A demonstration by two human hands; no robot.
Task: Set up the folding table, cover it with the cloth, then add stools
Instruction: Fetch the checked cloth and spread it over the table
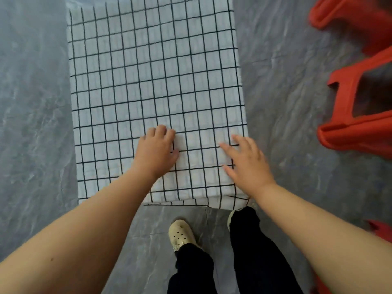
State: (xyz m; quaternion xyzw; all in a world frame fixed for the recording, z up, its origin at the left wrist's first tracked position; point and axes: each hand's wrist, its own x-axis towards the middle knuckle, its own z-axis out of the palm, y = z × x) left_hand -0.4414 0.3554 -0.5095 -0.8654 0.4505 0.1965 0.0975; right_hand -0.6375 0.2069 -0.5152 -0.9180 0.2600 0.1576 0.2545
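A white cloth with a black grid [148, 71] covers the whole top of the folding table, which is hidden beneath it. The cloth's near edge hangs over the table's front. My left hand [157, 151] rests on the cloth near the front, its fingertips bent down onto the fabric. My right hand [246, 164] lies flat on the cloth by the front right corner, fingers spread. Two red plastic stools lie tipped on the floor to the right, one at the top right [352, 20] and one lower [358, 115].
Grey marbled floor tiles [36, 124] surround the table. My feet stand just in front of it, a cream clog [181, 234] on the left one. Another piece of red plastic [379, 230] shows behind my right forearm.
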